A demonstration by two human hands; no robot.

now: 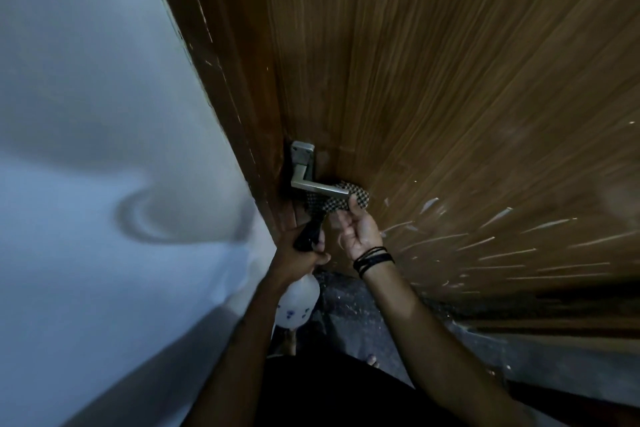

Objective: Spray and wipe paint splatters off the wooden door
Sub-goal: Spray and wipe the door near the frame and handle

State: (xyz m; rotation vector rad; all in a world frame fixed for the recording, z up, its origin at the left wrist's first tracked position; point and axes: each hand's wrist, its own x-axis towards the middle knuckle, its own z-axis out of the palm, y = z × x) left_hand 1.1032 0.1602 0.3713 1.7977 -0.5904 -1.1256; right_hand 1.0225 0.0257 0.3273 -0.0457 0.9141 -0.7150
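**Asker:** Standing close to the wooden door (pixel 450 62), what were the two hands doing relative to the door handle (pixel 317 186)?

**Describer:** Both sat just below the handle. The left hand (pixel 298 258) gripped the black trigger head of a spray bottle (pixel 297 302), its fingers curled round the neck, and the pale body of the bottle hung beneath the wrist. The nozzle pointed up toward the handle. The right hand (pixel 356 229) pinched a checkered cloth (pixel 337 201) between thumb and fingertips, and the cloth lay draped against the door, touching the handle's free end and partly tucked behind it.

**Asker:** Where was the paint that needed cleaning?

**Describer:** White splatters (pixel 485 243) streaked the door to the right of the handle and lower, fanning outward, well apart from the cloth. Finer flecks ran up the door's edge above the handle, beside the pale wall (pixel 86 114).

**Asker:** So which hand was nearer the mess?

**Describer:** The right one, with the cloth. The handle's long bar ran sideways toward the splatters, so I judged a wipe would need to travel rightward and down from the handle, while the bottle would have to swing right to aim at them. A dark wristband (pixel 374 258) circled the right wrist.
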